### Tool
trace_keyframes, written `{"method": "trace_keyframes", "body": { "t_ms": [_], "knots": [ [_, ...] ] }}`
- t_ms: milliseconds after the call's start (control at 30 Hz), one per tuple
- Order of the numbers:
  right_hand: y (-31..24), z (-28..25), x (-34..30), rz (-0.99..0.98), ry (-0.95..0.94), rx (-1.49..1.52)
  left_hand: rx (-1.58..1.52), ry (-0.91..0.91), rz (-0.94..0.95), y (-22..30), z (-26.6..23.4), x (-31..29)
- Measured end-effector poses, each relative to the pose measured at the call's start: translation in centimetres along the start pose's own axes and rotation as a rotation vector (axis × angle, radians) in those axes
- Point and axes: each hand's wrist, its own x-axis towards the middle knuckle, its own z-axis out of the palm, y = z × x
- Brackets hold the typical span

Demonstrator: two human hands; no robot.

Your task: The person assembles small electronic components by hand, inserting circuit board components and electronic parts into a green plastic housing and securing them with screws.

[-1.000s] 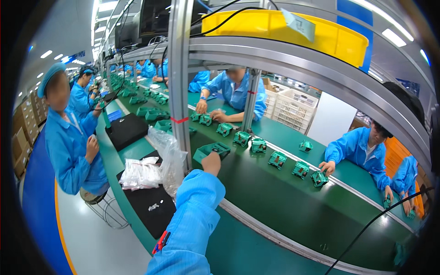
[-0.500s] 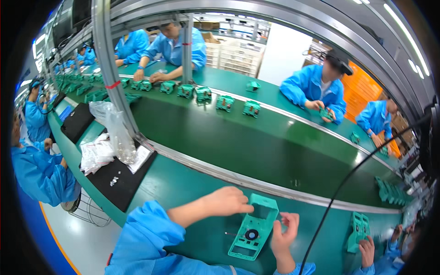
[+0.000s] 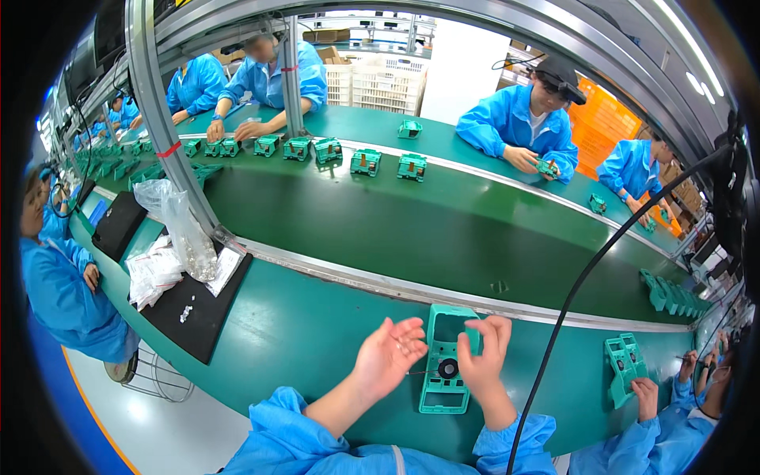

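Now left palm up, green housing lying between both hands

Quick change note: half a second ago the left hand [image 3: 388,356] is palm-down with curled fingers by the housing's upper end; now it is turned up and opened, just left of the green plastic housing [image 3: 434,383]. Small pale pieces seem to sit on its palm and fingers; exact kind unclear. A second ago one hand is out over the conveyor belt [image 3: 380,229] at a green housing; now both are back at the bench [image 3: 317,332]. Judgement: attention is on loose small parts and this housing, no longer on reaching.

Right hand [image 3: 487,356]: over the housing's right edge, fingers bent, thumb toward the opening. Can't tell if it grips the edge, pinches something or just hovers.

Housing lies flat on the bench, open window at the far end, round black component [image 3: 448,368] nearer the person, thin cable [image 3: 419,372] running left. Similar white pieces [image 3: 187,309] lie on the black mat [image 3: 202,317], near a clear plastic bag [image 3: 186,229].

Writing: printed packet [image 3: 228,264] beside the bag, too small to read. No legible brand on the housing.
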Motion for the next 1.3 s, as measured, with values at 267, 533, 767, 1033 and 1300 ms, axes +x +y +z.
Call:
{"method": "trace_keyframes", "body": {
  "t_ms": [267, 533, 767, 1033, 1300],
  "knots": [
    [-4.4, 0.6, 1.9, -0.237, -0.496, -0.131, -0.027, -0.288, -0.057, 0.1, -0.9, -1.1],
    [-4.4, 1.2, 2.4, -0.123, -0.588, 0.010, 0.082, -0.224, -0.038, 0.5, -1.1, -1.4],
    [-3.9, -0.4, 2.8, -0.118, -0.748, 0.150, 0.006, -0.268, -0.118, -2.0, -2.4, -0.9],
    [-5.1, -1.0, 2.3, 0.051, -0.665, 0.342, 0.129, -0.155, -0.079, -2.5, -2.0, -1.8],
    [-5.2, -1.3, 2.3, 0.116, -0.579, 0.403, 0.217, -0.116, 0.075, -2.5, -1.4, -2.0]
  ]
}}
